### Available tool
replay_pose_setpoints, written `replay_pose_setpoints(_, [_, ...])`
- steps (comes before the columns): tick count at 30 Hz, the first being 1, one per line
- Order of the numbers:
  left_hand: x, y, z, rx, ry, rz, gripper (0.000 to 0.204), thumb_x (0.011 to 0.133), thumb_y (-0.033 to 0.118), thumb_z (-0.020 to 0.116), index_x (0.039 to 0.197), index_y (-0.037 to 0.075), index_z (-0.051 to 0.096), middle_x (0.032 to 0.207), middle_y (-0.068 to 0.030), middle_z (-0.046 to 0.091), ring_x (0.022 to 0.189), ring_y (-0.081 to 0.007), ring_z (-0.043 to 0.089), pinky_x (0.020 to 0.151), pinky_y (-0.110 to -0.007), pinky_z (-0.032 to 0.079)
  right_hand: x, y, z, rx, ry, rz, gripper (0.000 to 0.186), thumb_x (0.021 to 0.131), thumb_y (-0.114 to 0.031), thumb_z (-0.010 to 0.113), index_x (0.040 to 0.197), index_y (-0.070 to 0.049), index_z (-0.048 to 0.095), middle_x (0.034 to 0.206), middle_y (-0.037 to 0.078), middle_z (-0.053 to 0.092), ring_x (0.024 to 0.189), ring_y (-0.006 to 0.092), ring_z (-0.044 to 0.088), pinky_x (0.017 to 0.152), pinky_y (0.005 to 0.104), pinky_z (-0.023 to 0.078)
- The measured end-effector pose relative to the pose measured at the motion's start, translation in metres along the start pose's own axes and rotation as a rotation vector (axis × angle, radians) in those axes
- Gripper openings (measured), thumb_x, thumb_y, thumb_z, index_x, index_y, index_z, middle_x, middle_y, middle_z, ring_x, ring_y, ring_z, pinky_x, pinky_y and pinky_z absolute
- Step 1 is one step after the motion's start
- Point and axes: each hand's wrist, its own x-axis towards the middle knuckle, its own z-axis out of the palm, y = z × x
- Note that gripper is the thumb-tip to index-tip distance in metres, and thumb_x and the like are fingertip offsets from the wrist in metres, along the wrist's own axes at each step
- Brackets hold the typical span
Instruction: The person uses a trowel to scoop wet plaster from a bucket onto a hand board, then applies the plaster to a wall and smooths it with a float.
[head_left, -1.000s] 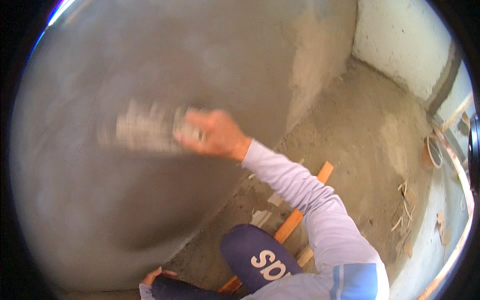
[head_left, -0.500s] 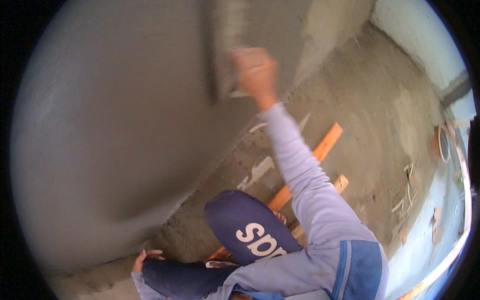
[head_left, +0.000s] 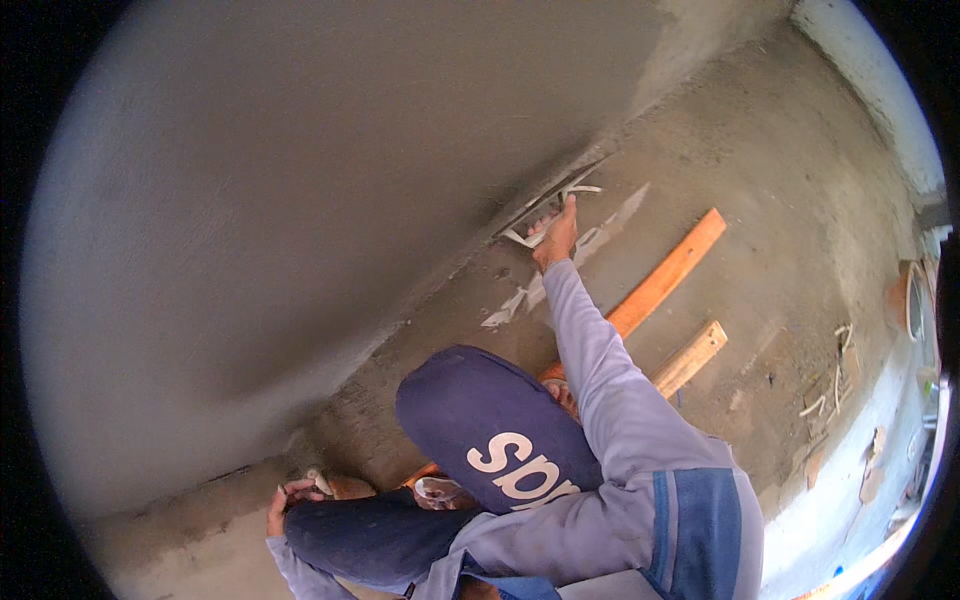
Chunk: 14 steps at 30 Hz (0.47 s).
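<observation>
My right hand (head_left: 556,238) grips the pale handle of a plastering trowel (head_left: 545,205). Its blade is on edge against the foot of the grey plastered wall (head_left: 250,200), where wall and floor meet. At the lower left, beside my bent knee, my left hand (head_left: 283,503) has its fingers curled at the pale end of a small brown object that looks like a brush (head_left: 345,487). My knee partly hides that hand, so its hold shows only in part.
Two orange-brown wooden strips (head_left: 668,272) lie on the rough floor (head_left: 790,190), partly under my right arm. Pale wet smears (head_left: 610,225) mark the floor beside the trowel. Scraps (head_left: 838,385) and a bucket (head_left: 912,300) are at the far right. My dark-clad knees (head_left: 480,420) fill the near middle.
My right hand and the trowel have come down the wall to its foot, and the blade has turned along the floor line. The brush-like object now shows at my left fingers.
</observation>
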Motion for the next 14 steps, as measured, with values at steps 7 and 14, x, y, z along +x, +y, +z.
replay_pose_setpoints(7, [-0.034, -0.033, -0.03, 0.038, 0.051, 0.026, 0.063, 0.092, 0.055, 0.04, 0.109, -0.002, 0.06, 0.091, -0.0185, 0.066, 0.085, -0.0295, 0.063, 0.078, -0.04, 0.05, -0.038, 0.007, 0.05, 0.073, -0.161, 0.113, 0.04, 0.087, -0.05, 0.056, 0.091, -0.012, 0.046, 0.058, 0.003, 0.041, 0.043, 0.0179, 0.042, 0.039, 0.0362, 0.037])
replay_pose_setpoints(14, [0.037, -0.015, -0.002, 0.125, -0.042, -0.061, 0.061, 0.092, 0.054, 0.041, 0.111, -0.002, 0.059, 0.093, -0.0192, 0.066, 0.087, -0.0296, 0.063, 0.082, -0.041, 0.049, -0.207, -0.021, 0.161, -0.455, -0.751, -0.806, 0.026, 0.081, -0.027, 0.069, 0.091, -0.005, 0.063, 0.085, 0.016, 0.067, 0.085, 0.0266, 0.067, 0.079, 0.0373, 0.05])
